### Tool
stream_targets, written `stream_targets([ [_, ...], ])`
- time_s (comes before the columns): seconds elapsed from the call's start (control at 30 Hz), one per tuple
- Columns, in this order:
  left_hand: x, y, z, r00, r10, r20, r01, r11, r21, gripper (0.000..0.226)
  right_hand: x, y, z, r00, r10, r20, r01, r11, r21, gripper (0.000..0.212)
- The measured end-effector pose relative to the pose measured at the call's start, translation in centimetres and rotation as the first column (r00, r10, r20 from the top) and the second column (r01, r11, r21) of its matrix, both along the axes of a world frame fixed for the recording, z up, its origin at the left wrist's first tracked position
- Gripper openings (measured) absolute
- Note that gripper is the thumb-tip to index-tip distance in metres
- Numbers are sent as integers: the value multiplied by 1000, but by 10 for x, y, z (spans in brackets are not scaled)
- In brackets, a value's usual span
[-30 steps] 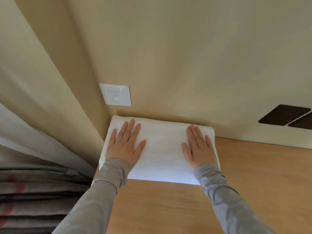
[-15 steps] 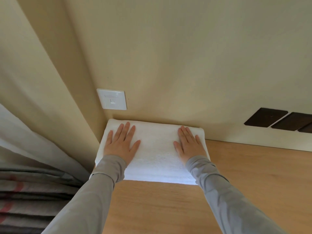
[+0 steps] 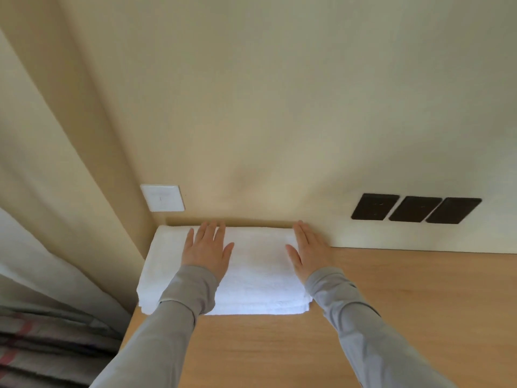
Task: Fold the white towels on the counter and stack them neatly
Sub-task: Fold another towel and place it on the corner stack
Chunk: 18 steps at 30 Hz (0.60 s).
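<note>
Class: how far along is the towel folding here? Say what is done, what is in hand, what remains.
Done: the white towels lie folded in one stack in the corner of the wooden counter, layered edges visible at the front. In hand: the left hand and right hand lie flat on top, apparently pressing it. Left: no unfolded towel is in view, so probably just lifting the hands away.

A cream wall [image 3: 265, 107] rises just beyond the left hand [image 3: 205, 252] and right hand [image 3: 307, 253] — a white switch plate [image 3: 162, 198] up-left, three dark plates [image 3: 415, 209] to the right. Wooden counter [image 3: 419, 289] beneath them — pale curtain [image 3: 42, 261] far left.
</note>
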State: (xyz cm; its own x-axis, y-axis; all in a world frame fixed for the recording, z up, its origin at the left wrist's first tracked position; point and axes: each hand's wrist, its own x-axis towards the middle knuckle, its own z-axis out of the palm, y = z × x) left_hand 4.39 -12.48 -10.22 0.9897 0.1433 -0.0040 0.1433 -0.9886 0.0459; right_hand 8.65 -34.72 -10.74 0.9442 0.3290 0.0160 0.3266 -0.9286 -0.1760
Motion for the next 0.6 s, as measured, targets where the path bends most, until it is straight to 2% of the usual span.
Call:
stream_targets([
  [0.27, -4, -125, 83, 977, -166, 132, 159, 985, 63, 54, -15, -118, 88, 983, -89, 161, 92, 996, -10, 57],
  [0.43, -11, -251, 126, 938, -299, 174, 280, 952, 126, 51, -52, -245, 133, 953, -164, 254, 167, 986, 10, 56],
  [0.6, -30, -393, 150, 876, -426, 227, 405, 904, 136, 51, -103, -394, 161, 901, -302, 311, 312, 950, 17, 55],
])
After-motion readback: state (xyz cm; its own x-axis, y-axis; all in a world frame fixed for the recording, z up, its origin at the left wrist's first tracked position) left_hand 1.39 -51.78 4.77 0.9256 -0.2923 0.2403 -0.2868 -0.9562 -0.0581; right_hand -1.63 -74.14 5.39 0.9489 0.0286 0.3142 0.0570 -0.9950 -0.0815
